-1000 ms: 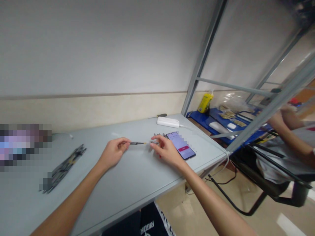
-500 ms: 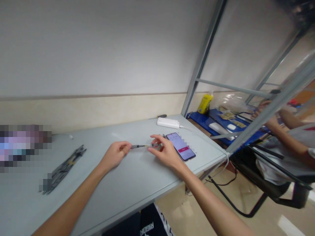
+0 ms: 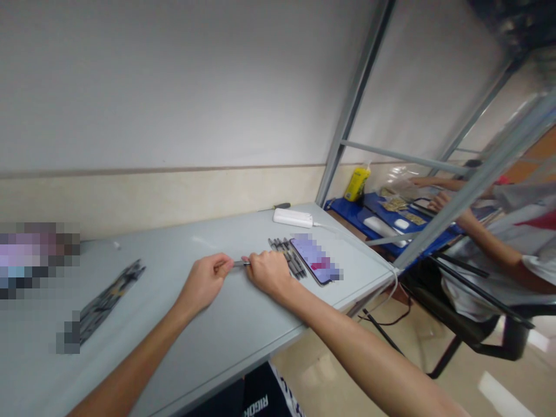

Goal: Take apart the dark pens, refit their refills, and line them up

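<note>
Left hand (image 3: 206, 279) and right hand (image 3: 269, 270) grip a pen (image 3: 239, 264); lettered box (image 3: 267, 386) below.

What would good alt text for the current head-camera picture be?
A person's left hand and right hand hold a slim grey pen-like rod between them above a pale table. Similar rods and a phone lie beside the right hand; a dark bundle lies further left.
</note>
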Tool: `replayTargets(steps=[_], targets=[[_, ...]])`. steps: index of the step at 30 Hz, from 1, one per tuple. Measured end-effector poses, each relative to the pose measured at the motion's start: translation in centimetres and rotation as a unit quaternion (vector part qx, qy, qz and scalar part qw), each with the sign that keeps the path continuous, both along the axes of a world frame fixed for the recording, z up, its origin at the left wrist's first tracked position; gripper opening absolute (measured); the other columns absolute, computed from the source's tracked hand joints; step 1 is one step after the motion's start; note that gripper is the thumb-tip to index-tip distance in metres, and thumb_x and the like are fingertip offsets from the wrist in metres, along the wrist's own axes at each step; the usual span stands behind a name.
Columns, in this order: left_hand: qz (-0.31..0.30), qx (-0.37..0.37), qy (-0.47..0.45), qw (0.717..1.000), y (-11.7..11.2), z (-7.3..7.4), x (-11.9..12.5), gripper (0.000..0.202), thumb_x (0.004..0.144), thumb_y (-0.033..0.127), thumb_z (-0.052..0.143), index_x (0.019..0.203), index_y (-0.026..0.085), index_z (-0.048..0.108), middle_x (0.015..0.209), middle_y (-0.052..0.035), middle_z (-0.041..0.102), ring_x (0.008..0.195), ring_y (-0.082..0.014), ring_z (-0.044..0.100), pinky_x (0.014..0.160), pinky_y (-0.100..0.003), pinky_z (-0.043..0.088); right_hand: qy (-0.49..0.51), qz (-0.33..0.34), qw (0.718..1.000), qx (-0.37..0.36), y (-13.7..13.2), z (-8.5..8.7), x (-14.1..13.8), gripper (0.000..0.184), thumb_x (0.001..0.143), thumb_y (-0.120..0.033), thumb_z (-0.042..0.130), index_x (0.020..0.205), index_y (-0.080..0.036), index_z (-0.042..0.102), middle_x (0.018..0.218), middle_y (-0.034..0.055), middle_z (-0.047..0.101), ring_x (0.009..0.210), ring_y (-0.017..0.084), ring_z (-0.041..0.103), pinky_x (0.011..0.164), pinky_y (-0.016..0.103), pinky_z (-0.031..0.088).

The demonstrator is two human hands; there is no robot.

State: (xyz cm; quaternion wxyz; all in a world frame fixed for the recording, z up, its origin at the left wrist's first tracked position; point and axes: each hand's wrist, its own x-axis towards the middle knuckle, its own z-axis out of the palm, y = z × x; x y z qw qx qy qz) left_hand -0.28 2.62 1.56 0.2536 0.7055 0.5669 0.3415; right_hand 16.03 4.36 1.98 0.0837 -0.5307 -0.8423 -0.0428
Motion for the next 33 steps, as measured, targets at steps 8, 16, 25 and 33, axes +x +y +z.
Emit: replayTargets(steps=[8,16,25,33], targets=[[-0.048,0.235,0.104,0.965,-0.8,1.1,0.0,0.024,0.085,0.024,0.042,0.076,0.017,0.063,0.07,-0.0052,0.063,0.07,-0.0179,0.055,0.068,-0.028,0.042,0.018,0.032,0.997,-0.065,0.0,1.1,0.5,0.04,0.087,-0.033,0.037,0.087,-0.01,0.07,0.084,0.019,0.069,0.074,0.026,0.065,0.058,0.03,0.042],[-0.093,0.293,0.09,0.947,-0.8,0.6,0.3,0.022,0.086,0.021,0.044,0.077,0.015,0.064,0.068,-0.0043,0.064,0.068,-0.0158,0.055,0.066,-0.027,0.045,0.095,0.141,0.955,-0.243,0.8,2.2,2.0,0.04,0.087,-0.039,0.044,0.066,-0.012,0.063,0.056,0.0037,0.056,0.054,0.011,0.049,0.05,0.022,0.03],[-0.026,0.167,0.041,0.985,-0.2,0.8,-0.7,0.019,0.082,0.03,0.053,0.086,0.017,0.065,0.079,-0.0032,0.067,0.072,-0.0161,0.06,0.071,-0.029,0.046,0.463,0.111,0.814,-0.333,1.6,3.3,5.9,0.023,0.077,-0.036,0.059,0.09,-0.017,0.057,0.061,-0.0037,0.056,0.045,0.007,0.043,0.045,0.02,0.034],[-0.119,0.095,0.022,0.988,-1.5,0.1,1.7,0.02,0.077,0.036,0.059,0.086,0.019,0.063,0.079,-0.0011,0.066,0.075,-0.0154,0.06,0.072,-0.028,0.047,0.808,0.017,0.512,-0.292,0.8,3.0,3.0,0.021,0.073,-0.034,0.063,0.084,-0.016,0.061,0.07,-0.002,0.054,0.062,0.008,0.05,0.054,0.019,0.04]])
